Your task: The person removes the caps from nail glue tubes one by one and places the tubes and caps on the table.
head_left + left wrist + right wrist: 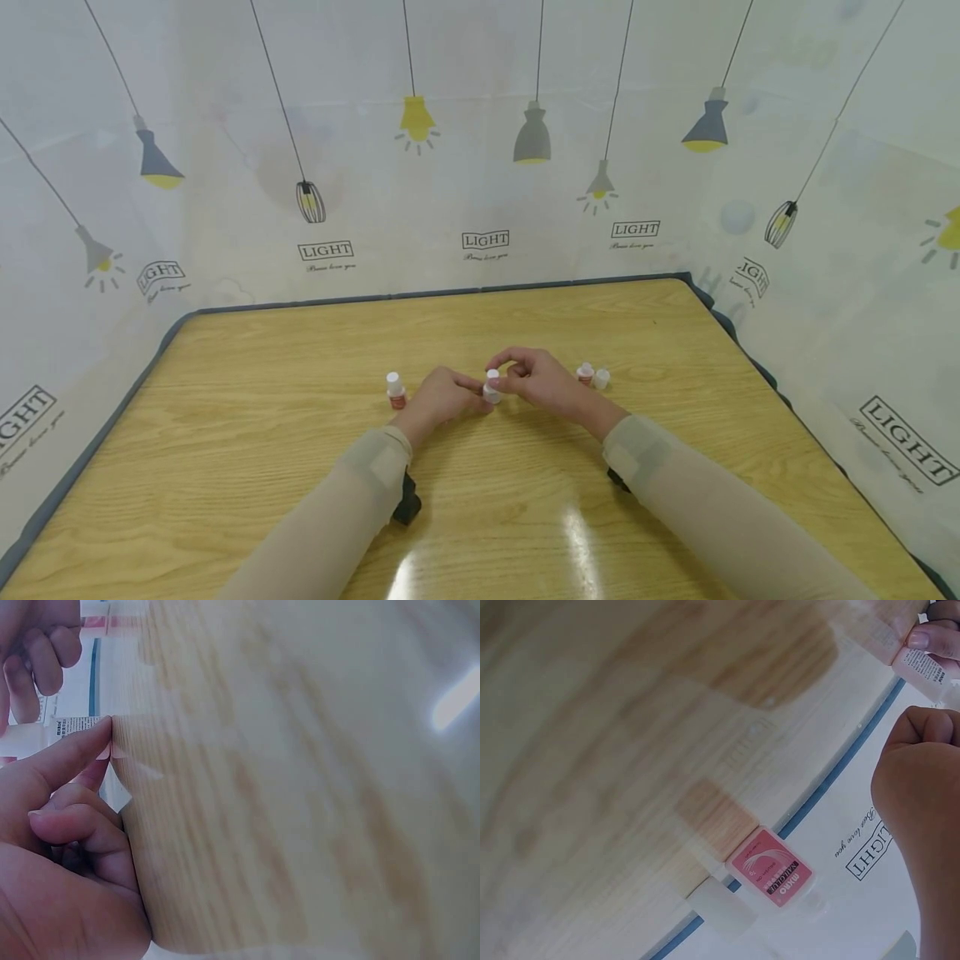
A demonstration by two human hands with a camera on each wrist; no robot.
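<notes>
Both hands meet at the middle bottle, which stands upright on the wooden table, well in from every visible edge; toward the table's left edge stands the left bottle, its own white cap on, just beside the left hand but apart from it; that hand is mostly closed, pinching the middle bottle low down between its digits; the right hand bends thumb and index finger round the middle bottle's white cap, its other fingers curled in. Toward the right edge, past the right hand, the right bottle stands upright and looks uncapped — a loose white cap sits just beside it.

If the left pinch proves too light, a twist or tug at the cap could spin or topple the middle bottle; too hard a squeeze might force contents out of a bare neck; a careless sweep of the right hand toward the right edge could knock over the uncapped bottle — its front reads NAIL GLUE, so a spill would likely stick.
</notes>
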